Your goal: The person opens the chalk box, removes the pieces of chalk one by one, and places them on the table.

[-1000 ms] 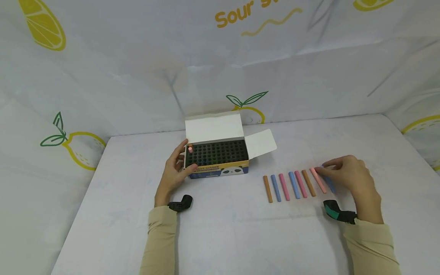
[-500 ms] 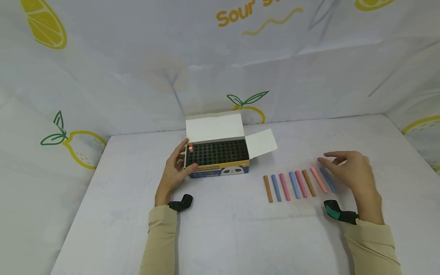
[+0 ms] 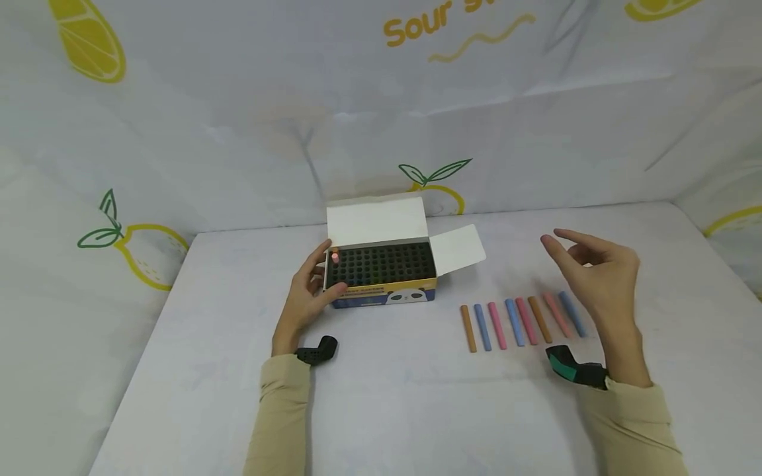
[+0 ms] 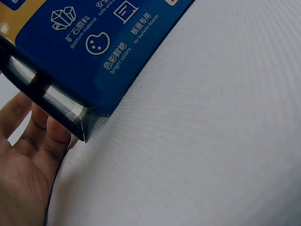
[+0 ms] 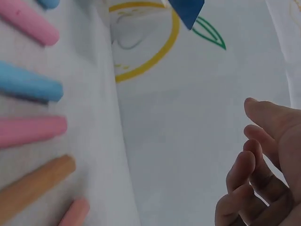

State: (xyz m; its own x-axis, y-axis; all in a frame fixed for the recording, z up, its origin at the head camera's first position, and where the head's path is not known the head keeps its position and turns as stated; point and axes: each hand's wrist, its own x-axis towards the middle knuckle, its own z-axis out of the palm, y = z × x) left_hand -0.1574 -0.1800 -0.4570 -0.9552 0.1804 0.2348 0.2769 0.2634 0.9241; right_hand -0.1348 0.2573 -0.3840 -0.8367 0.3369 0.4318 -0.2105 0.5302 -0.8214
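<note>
My left hand (image 3: 305,286) grips the left end of an open chalk box (image 3: 411,294), thumb at the front corner and fingers behind. In the left wrist view, bent fingers (image 4: 54,134) lie against the end of the box's blue printed side (image 4: 94,70). A salmon-pink chalk stick (image 3: 335,258) stands upright in the black holed insert (image 3: 381,264), with a brown one partly hidden behind it. My right hand (image 3: 601,271) hovers above the right end of a row of chalk sticks (image 3: 514,322), holding nothing. Its thumb and index finger are apart.
The row on the white table (image 3: 417,410) has several brown, blue and pink sticks, roughly parallel. A white lid (image 3: 378,221) stands up behind the box, and a side flap (image 3: 457,249) sticks out to the right. A lemon-print cloth (image 3: 238,132) hangs behind.
My right hand has lifted off the right end of the chalk row and moved up, its thumb and index finger spreading. The left hand still holds the box. The view shifts slightly.
</note>
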